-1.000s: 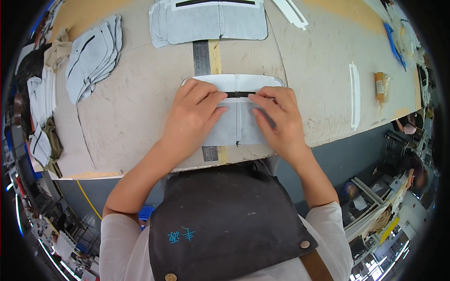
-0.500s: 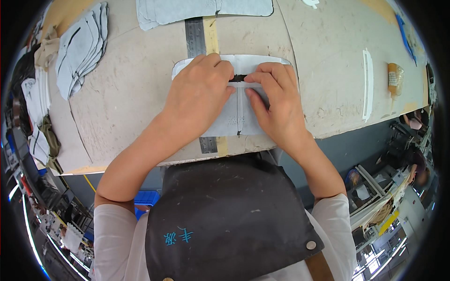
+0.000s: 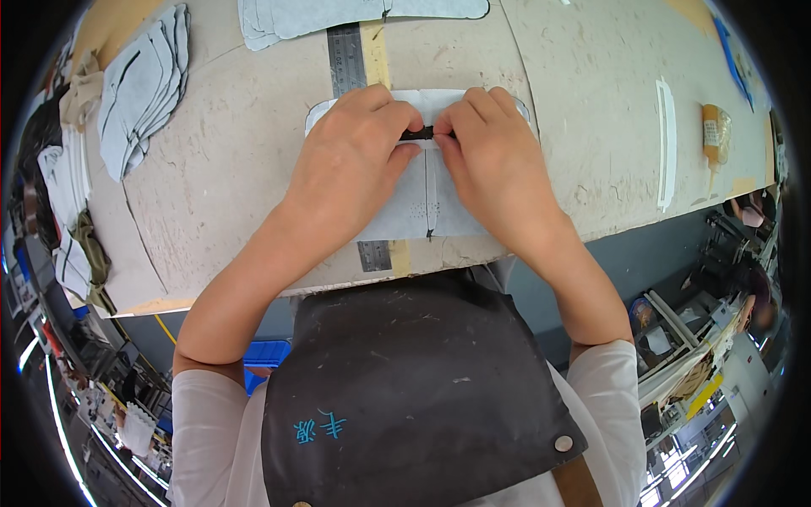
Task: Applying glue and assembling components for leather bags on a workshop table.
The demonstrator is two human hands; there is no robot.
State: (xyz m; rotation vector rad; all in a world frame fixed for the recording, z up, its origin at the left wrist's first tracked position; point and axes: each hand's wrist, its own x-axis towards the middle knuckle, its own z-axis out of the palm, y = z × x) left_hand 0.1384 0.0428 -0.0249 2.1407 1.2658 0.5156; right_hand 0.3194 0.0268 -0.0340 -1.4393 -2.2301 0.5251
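A pale grey-blue flat panel (image 3: 397,203) with rounded far corners lies on the table in front of me, a seam line running down its middle. Across it, near its far side, shows a short black strip (image 3: 417,133). My left hand (image 3: 351,160) has its fingers curled at the strip's left end, the thumb just below on the panel. With thumb and forefinger close together, my right hand (image 3: 498,156) pinches the strip's right end. Both hands cover the panel's sides. Beneath the panel a steel ruler (image 3: 374,256) sticks out at the near and far edges.
Similar grey-blue pieces lie in a stack (image 3: 338,19) at the far edge and another pile (image 3: 145,93) at far left. To the right are a white strip (image 3: 666,148), an amber glue bottle (image 3: 715,135) and a blue tool (image 3: 732,61). A blue bin (image 3: 267,355) stands below the table.
My right hand has shifted left and closed its thumb and forefinger at the black strip. More of the strip shows by my left fingers. The whole view has moved slightly.
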